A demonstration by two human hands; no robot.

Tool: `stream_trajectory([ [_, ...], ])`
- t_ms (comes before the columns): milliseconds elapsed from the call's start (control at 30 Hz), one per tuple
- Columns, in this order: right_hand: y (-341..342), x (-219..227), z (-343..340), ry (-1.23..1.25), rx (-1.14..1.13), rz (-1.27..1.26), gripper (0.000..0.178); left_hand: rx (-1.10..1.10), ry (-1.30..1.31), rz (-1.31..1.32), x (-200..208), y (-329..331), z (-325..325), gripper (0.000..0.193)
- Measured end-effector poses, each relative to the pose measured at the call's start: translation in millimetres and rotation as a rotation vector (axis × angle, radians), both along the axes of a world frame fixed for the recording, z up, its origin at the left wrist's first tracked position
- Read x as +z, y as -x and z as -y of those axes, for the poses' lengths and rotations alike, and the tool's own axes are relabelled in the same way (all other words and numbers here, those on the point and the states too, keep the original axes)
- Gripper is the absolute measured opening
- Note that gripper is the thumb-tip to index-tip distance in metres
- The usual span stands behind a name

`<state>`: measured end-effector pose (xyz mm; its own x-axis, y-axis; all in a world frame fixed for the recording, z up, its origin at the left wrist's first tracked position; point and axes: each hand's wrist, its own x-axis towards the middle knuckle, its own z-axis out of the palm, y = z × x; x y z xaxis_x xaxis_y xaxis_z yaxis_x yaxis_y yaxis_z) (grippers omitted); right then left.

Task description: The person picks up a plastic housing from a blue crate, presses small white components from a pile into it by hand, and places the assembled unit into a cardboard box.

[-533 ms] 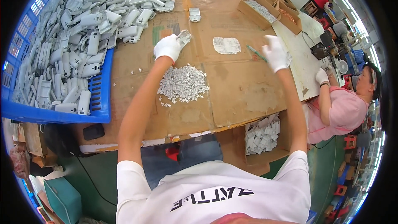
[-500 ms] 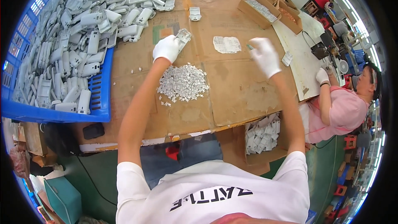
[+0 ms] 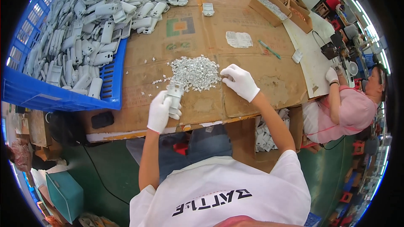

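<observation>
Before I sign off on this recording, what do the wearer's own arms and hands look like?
The left hand and right hand each wear a plain white fabric glove ending at the wrist. The forearms are bare, without visible cables or a watch. The short sleeves belong to a white T-shirt with bold black lettering across the front.

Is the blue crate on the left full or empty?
Full: white casings are heaped across the blue crate, and more lie beyond its far right side on the cardboard-covered table.
</observation>
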<state>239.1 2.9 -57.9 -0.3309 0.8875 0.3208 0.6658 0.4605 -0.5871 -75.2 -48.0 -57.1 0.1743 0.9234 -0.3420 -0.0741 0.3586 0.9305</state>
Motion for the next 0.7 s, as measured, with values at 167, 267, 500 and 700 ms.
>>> stream_trajectory([
  [167,1,-1,-1,0.072,-0.045,0.043,0.018,-0.022,-0.016,0.007,-11,-15,11,0.026],
  [267,-3,0,-13,0.029,0.046,0.122,0.017,-0.004,-0.032,-0.002,-11,-18,9,0.026],
  [500,7,4,-16,0.078,-0.003,0.348,0.010,-0.002,-0.059,-0.010,-9,-17,11,0.028],
  [700,6,2,-12,0.010,-0.088,0.385,0.008,0.010,-0.109,0.008,-15,-15,11,0.027],
])
